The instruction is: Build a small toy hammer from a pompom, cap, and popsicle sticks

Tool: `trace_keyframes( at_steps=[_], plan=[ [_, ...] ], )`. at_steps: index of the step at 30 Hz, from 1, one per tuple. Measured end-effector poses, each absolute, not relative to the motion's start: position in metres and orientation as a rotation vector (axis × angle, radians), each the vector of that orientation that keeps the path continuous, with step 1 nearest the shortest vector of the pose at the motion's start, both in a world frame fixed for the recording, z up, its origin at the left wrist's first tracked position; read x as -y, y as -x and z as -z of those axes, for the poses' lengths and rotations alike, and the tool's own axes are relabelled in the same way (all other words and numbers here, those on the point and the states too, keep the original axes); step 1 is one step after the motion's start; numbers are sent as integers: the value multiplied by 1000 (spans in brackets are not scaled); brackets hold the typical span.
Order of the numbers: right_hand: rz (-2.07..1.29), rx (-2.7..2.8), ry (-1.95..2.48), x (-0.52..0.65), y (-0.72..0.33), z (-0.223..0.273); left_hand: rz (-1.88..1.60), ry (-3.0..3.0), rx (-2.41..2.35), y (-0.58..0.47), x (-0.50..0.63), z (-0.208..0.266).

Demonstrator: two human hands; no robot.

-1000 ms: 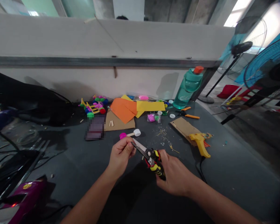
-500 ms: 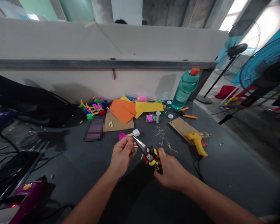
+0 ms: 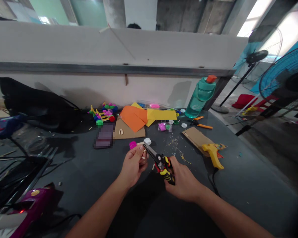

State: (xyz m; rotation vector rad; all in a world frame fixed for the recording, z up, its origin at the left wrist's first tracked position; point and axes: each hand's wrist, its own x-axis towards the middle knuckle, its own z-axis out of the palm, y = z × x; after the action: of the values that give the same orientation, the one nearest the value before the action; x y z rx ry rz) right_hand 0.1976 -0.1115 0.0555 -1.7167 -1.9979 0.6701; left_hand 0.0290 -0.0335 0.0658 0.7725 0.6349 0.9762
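My left hand [image 3: 134,164] is closed, pinching small pale wooden stick pieces [image 3: 143,158] between thumb and fingers; their far ends are hidden. In my right hand [image 3: 182,180] are metal snips [image 3: 160,162] with black, yellow and red handles. The snips' blade tips reach up to the left fingertips, close by the stick pieces. Just beyond my left hand, a magenta cap [image 3: 132,144] and a white cap [image 3: 147,141] lie with a wooden stick between them. Another short stick piece [image 3: 153,166] is on the dark table between my hands.
Orange paper [image 3: 132,117] and cardboard [image 3: 136,133] lie ahead, near a phone-like blurred object [image 3: 104,136]. At right are a yellow glue gun [image 3: 213,154], more cardboard [image 3: 195,138], orange-handled pliers [image 3: 205,126] and a teal bottle [image 3: 198,99]. A purple device [image 3: 32,205] stands at left.
The whole view has shifted slightly, so things sit a little further right. The snips' blades appear closer together at the left fingertips. Both hands keep their holds.
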Motion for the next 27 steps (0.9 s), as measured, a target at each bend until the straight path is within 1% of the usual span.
trace_keyframes(
  at_steps=[9,18,23,25,27],
  plan=[
    [-550,2089,1745,110,-201,-55,-981,-807,-681,-27,31,-64],
    [-598,2137,1715,114,-199,-55,-981,-824,-652,-24,30,-62],
    [-601,2068,1766,112,-199,-52,-989,-826,-657,-26,31,-64],
    [-545,1981,1822,106,-205,-51,-987,-832,-679,-27,30,-64],
    [-383,1846,1914,96,-216,-48,-989,-848,-715,-28,28,-61]
  ],
)
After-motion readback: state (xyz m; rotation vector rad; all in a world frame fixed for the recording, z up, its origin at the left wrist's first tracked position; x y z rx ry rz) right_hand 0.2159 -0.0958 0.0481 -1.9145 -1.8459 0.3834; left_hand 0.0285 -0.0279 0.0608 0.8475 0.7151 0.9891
